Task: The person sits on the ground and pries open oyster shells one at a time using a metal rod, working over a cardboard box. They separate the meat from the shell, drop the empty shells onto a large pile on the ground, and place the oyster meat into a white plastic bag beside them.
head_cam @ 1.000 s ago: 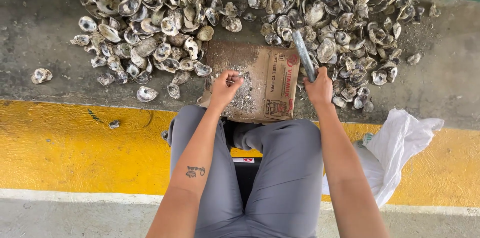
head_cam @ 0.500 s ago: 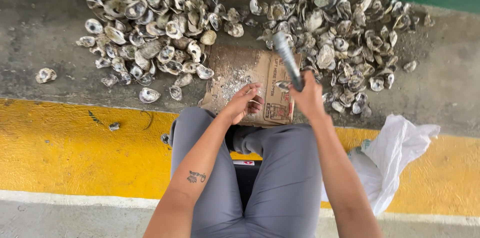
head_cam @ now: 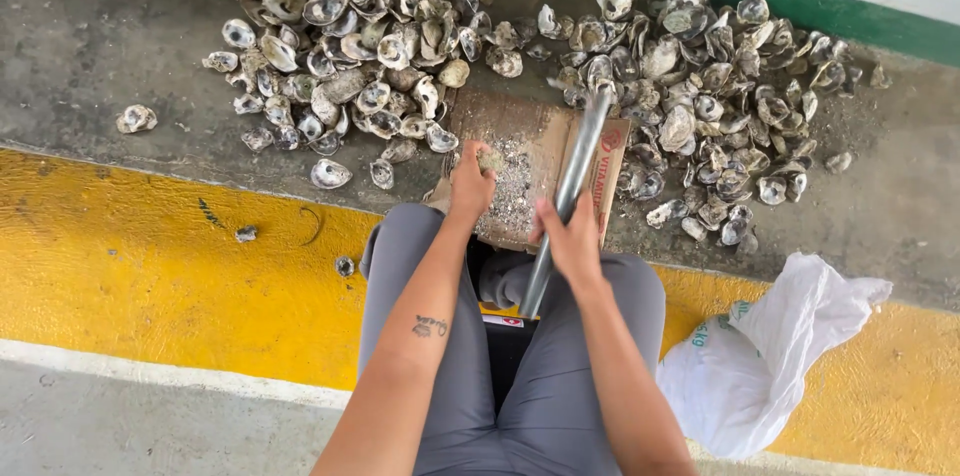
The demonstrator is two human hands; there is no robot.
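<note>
So from the head view, the person is sitting with knees apart, looking down at a flattened piece of cardboard (head_cam: 540, 171) lying on the concrete floor (head_cam: 110, 56) just past a yellow painted strip (head_cam: 150, 266). The right hand (head_cam: 572, 241) is clamped around a metal pipe (head_cam: 565, 201), which runs at a slant from between the knees up over the cardboard toward the shells. The left hand (head_cam: 472, 181) is closed on a small shell piece (head_cam: 488, 160), pinning it down at the near left part of the cardboard. The two hands are near each other but not touching. As for how far along it looks: there's a grey patch of crushed bits (head_cam: 515, 186) in the middle of the cardboard, so I'd say some shells are already broken up, but it's a small patch. Two big heaps of oyster shells, a left pile (head_cam: 350, 46) and a right pile (head_cam: 710, 106), sit whole on either side just behind the cardboard, so my guess is most of it is left to do. A white plastic bag (head_cam: 770, 356) is slumped on the yellow strip by the right knee; can't tell what's inside.
</note>
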